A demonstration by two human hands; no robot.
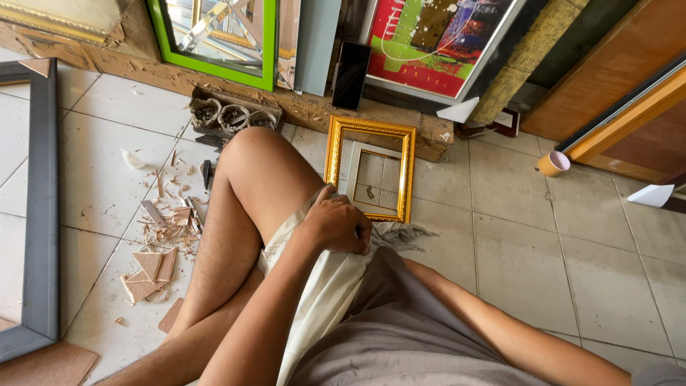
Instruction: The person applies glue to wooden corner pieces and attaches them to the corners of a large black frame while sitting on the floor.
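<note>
I sit on a tiled floor with my bare left knee (257, 179) raised. My left hand (334, 225) is closed on a fold of cream cloth (321, 300) at my lap. My right forearm (500, 329) reaches in from the lower right, and its hand is hidden behind the grey fabric (400, 336) and my left hand. Just beyond my left hand a small gold picture frame (407, 171) lies flat, with a smaller pale frame (351, 171) inside it. A crumpled grey rag (404, 232) lies at the gold frame's near edge.
Wood scraps and shavings (161, 246) litter the tiles to the left. A large dark grey frame (43, 200) lies further left. A green-framed mirror (268, 43), a dark phone (351, 75) and a colourful painting (429, 43) lean at the back. A pinkish roll (554, 163) lies to the right.
</note>
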